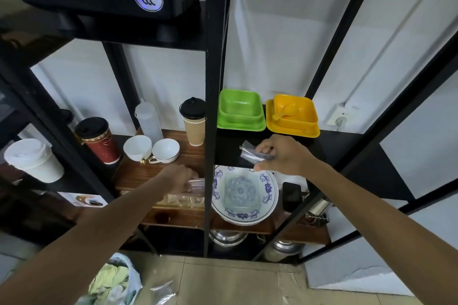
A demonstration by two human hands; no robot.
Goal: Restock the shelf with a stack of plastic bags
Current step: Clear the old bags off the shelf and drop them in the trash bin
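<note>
**Bags held over the black shelf, not yet set down**

The right hand (pixel 282 153) pinches a small stack of clear bags (pixel 255 153) between thumb and fingers, closed on it, just above the black shelf (pixel 347 153) near its front left corner. The stack looks thin and floppy, one corner sticking up to the left. Behind it, along the back edge of that shelf, sit a green bowl (pixel 240 110) and a yellow bowl (pixel 293 114), well apart from the hand.

The left hand (pixel 181 177) reaches to the front edge of the wooden shelf (pixel 148 173) on the left side of the post (pixel 212 106); its fingers curl down over something clear there, but whether it grips anything cannot be told. White cups (pixel 151 150) and a paper cup (pixel 194 121) stand further back on that shelf.

Risks, judged from here: the bags are slick and light, so a loose pinch could let the stack fan out or slide. Set too close to the front edge, it could slip off onto the plate (pixel 244 193) on the shelf below, or down to the floor (pixel 223 282), where a loose clear wrapper (pixel 163 292) already lies. The left forearm also passes near the cups, and a careless pull-back might knock one.
</note>
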